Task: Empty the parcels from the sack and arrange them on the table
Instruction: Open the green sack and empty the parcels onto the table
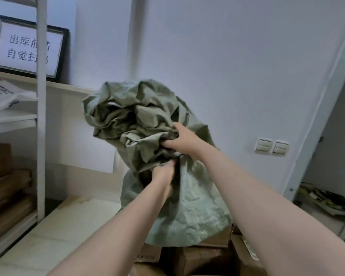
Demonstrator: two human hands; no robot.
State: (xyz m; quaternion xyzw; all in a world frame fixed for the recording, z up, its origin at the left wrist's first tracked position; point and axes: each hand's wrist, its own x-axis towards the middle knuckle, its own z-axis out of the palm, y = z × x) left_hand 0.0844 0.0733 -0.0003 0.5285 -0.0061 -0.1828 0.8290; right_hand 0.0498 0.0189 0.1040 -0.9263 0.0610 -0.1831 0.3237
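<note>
You hold the green sack [147, 124] up in front of you with both hands. Your left hand [163, 174] is closed on a fold of the cloth at the middle of the sack, and your right hand [177, 140] is closed on the crumpled cloth just above it. The lower part of the sack bulges and rests on brown parcels [197, 257] at the bottom of the view. The pale table [54, 232] is on the left, beside a shelf [12, 118] with a framed sign [28, 46].
</note>
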